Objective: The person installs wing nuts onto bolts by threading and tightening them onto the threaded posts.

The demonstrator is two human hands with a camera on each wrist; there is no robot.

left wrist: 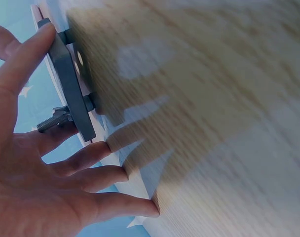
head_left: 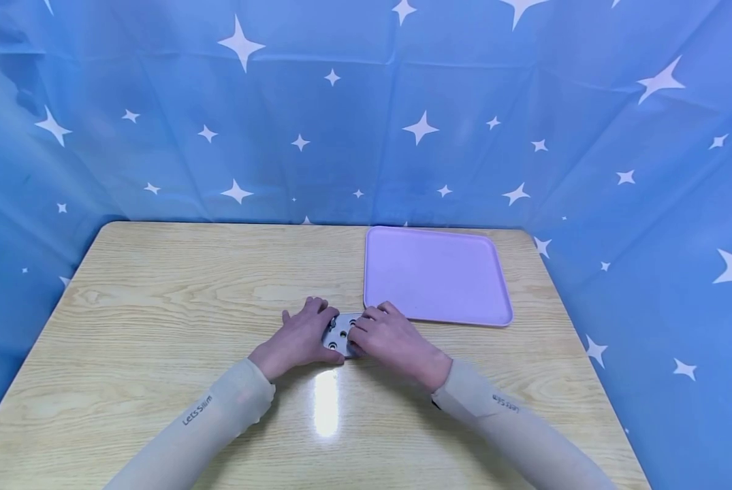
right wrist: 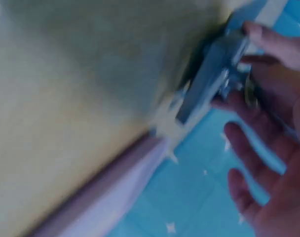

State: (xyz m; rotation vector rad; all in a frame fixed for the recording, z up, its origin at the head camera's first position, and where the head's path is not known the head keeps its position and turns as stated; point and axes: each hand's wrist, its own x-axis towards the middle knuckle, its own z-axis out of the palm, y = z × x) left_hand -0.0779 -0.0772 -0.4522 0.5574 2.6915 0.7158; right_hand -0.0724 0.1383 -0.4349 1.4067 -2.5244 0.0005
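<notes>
A small grey metal plate (head_left: 343,334) with round holes stands just above the table on short dark feet. My left hand (head_left: 301,337) grips its left end between thumb and forefinger, while the other fingers spread straight down to the tabletop. A threaded bolt with a wing nut (left wrist: 61,117) sticks up from the plate in the left wrist view. My right hand (head_left: 399,340) curls over the plate's right part. In the blurred right wrist view its thumb is by the plate edge and its fingers close around a small metal fitting (right wrist: 231,85); the fitting's exact kind is unclear.
A shallow lilac tray (head_left: 436,275) lies at the back right, its near-left corner close behind my right hand. The wood-grain table (head_left: 176,286) reaches back to a blue star-printed curtain (head_left: 341,163), which also hangs along both sides.
</notes>
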